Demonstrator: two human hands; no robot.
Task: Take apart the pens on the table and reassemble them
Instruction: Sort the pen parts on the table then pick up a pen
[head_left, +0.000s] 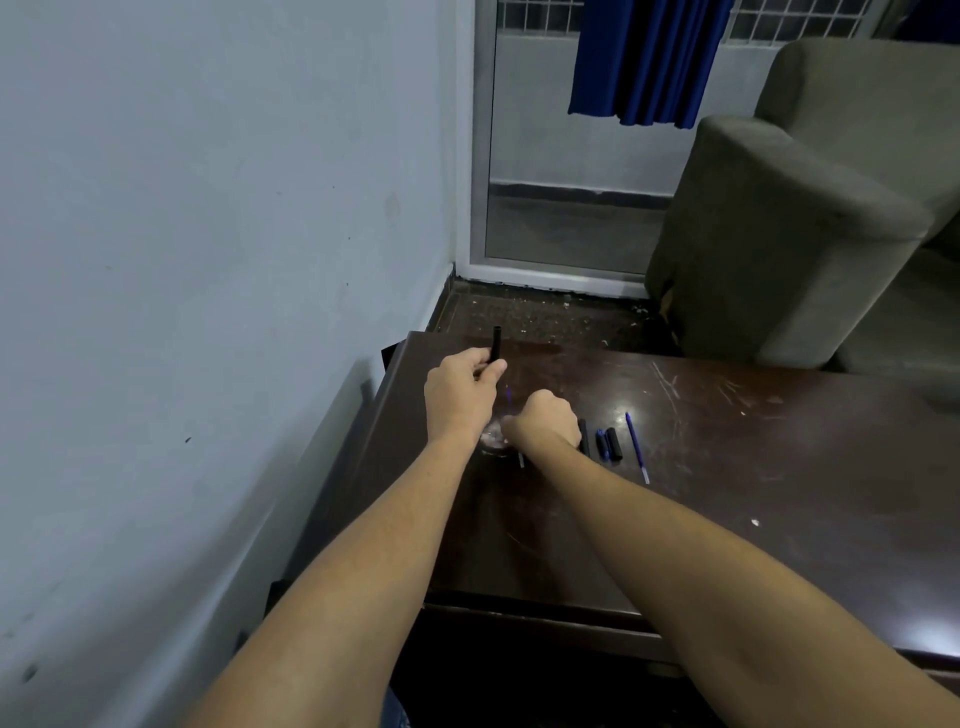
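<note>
My left hand (460, 387) is raised over the far left corner of the dark table (727, 493) and pinches a short black pen barrel (496, 344) that points upward. Just to its right, my right hand (543, 423) is a closed fist low over the table, with a thin grey tip (521, 460) sticking out below it; what it holds is mostly hidden. Beside the fist lie a black pen piece (585, 435), a blue piece (602, 442), another black piece (615, 442) and a loose blue refill (636, 446).
A pale wall runs close along the table's left edge. A grey sofa (789, 234) stands beyond the far right side, with a glass door (571, 156) and a blue curtain (644, 57) behind. The tabletop is scratched, with a white speck (755, 522) at right.
</note>
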